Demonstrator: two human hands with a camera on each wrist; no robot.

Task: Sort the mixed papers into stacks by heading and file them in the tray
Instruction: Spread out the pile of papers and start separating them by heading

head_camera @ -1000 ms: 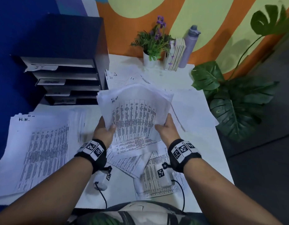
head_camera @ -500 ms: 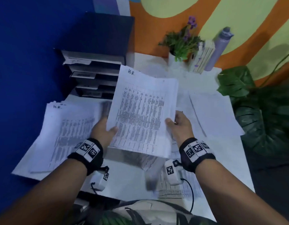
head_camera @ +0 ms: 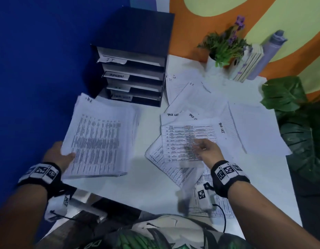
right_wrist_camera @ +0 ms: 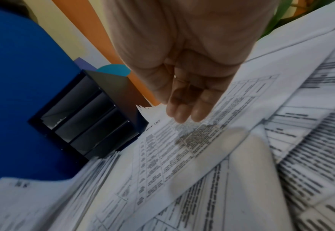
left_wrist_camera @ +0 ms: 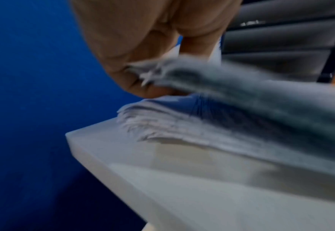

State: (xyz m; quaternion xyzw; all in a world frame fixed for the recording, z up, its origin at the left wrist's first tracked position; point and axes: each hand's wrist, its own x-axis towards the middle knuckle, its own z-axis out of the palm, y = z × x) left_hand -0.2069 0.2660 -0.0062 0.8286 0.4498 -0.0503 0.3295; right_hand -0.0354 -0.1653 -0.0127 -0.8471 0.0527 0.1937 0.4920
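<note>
White desk (head_camera: 146,186), blue wall (head_camera: 38,69), scattered papers (head_camera: 200,97), black tray (head_camera: 134,56)

head view overhead, wrist views close, sharing tray (head_camera: 130,69)

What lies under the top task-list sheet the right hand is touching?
Under the white printed task-list sheet touched by the right hand lie more overlapping white table-printed sheets, two headed task list. How many, and the white table beneath them, is covered.
</note>
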